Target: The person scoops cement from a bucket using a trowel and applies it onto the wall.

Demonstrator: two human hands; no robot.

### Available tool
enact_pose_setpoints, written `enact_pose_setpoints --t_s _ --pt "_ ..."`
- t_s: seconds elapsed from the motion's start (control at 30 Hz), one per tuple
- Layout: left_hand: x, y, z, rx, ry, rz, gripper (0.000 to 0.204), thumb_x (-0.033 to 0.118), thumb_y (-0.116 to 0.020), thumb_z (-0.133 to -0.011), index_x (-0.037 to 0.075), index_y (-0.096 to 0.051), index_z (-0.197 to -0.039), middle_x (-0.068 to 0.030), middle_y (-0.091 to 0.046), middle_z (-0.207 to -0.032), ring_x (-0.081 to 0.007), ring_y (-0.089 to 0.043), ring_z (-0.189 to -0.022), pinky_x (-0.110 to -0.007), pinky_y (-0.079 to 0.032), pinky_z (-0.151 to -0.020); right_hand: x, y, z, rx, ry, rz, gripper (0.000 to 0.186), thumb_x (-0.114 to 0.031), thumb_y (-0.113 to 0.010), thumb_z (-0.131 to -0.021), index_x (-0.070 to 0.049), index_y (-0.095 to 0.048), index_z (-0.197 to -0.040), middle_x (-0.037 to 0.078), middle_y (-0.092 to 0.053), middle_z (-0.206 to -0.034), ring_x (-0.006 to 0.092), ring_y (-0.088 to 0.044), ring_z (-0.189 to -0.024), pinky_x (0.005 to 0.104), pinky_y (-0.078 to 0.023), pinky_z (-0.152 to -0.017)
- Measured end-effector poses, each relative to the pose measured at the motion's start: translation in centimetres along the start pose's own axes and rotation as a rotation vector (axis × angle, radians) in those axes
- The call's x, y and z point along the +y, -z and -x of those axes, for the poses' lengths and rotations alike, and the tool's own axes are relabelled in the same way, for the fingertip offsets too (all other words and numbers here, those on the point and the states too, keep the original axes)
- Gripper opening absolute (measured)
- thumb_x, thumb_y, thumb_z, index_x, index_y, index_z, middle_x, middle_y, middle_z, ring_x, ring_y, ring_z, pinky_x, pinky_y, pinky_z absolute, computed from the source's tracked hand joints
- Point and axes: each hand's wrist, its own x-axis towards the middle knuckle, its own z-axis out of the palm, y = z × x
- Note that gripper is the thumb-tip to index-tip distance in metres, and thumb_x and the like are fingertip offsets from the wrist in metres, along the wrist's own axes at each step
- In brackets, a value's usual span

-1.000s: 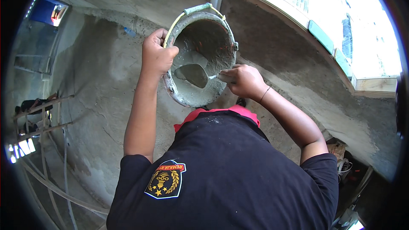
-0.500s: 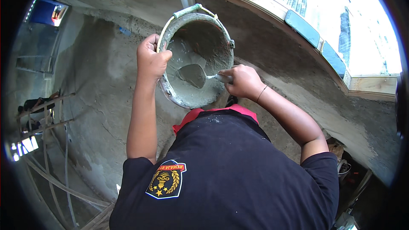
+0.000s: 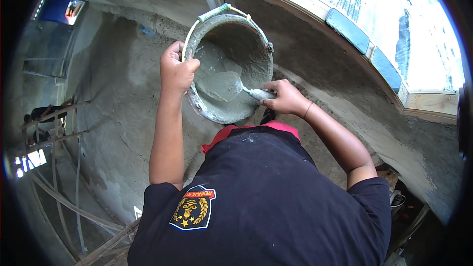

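Against the left hand [image 3: 178,71], clenched on its rim, is the bucket [image 3: 198,103]. Right of that grip, the right hand [image 3: 287,97] grasps a trowel [image 3: 222,86], blade inside the bucket. Mortar [image 3: 224,109] there appears already mixed and wet; no load is yet lifted clear.

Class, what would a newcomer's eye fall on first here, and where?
The grey-smeared bucket at upper centre stands out, gripped by the left hand, while the right hand holds a trowel, blade inside it. Next comes the glaring wood-framed opening at upper right, then the black shirt across the lower middle.
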Motion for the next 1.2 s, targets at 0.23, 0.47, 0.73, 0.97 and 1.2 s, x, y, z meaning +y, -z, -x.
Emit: enact_pose_setpoints --t_s 0.23,0.47,0.73,0.97,1.2 --pt "-0.9 0.2 0.5 0.076 0.034 0.037 0.02 -0.012 -0.055 -0.065 0.006 -0.051 -0.073 0.005 -0.05 -0.069 -0.003 -0.042 -0.058 -0.022 -0.031 -0.05 2.3 -0.3 2.5 0.04 0.008 -0.001 0.044 -0.027 -0.079 -0.076 -0.002 -0.07 -0.11 0.022 -0.071 -0.095 0.0341 -0.07 -0.089 0.0409 -0.054 -0.081" --pt "-2.3 -0.1 0.8 0.179 0.083 0.078 0.02 -0.012 -0.053 -0.064 0.006 -0.051 -0.072 0.0042 -0.05 -0.067 -0.0033 -0.042 -0.055 -0.022 -0.031 -0.048 3.9 -0.9 3.6 0.151 -0.043 0.1 0.044 -0.027 -0.078 -0.077 -0.005 -0.071 -0.114 0.02 -0.072 -0.098 0.0349 -0.07 -0.09 0.0416 -0.054 -0.082" --pt "-2.8 -0.2 1.1 0.199 0.054 0.105 0.019 -0.012 -0.053 -0.064 0.005 -0.05 -0.071 0.003 -0.05 -0.066 -0.0038 -0.042 -0.053 -0.023 -0.031 -0.047 4.1 -1.0 3.7 0.214 -0.055 0.157 0.044 -0.026 -0.078 -0.078 -0.006 -0.07 -0.116 0.023 -0.07 -0.096 0.037 -0.069 -0.087 0.0418 -0.053 -0.078" --pt "-3.1 -0.3 1.3 0.216 0.065 0.118 0.02 -0.013 -0.053 -0.064 0.005 -0.049 -0.071 0.0036 -0.05 -0.066 -0.0034 -0.041 -0.053 -0.022 -0.031 -0.047 4.3 -1.1 3.6 0.218 -0.125 0.164 0.045 -0.027 -0.078 -0.078 -0.004 -0.069 -0.116 0.023 -0.07 -0.098 0.0366 -0.069 -0.089 0.0411 -0.054 -0.08" --pt "-3.6 -0.1 1.8 0.25 0.08 0.105 0.019 -0.012 -0.054 -0.064 0.005 -0.049 -0.07 0.0035 -0.049 -0.065 -0.0036 -0.041 -0.053 -0.022 -0.031 -0.046 5.6 -1.8 3.9 0.283 -0.092 0.184 0.043 -0.029 -0.077 -0.077 -0.008 -0.071 -0.115 0.019 -0.071 -0.095 0.0359 -0.069 -0.087 0.0428 -0.054 -0.078"
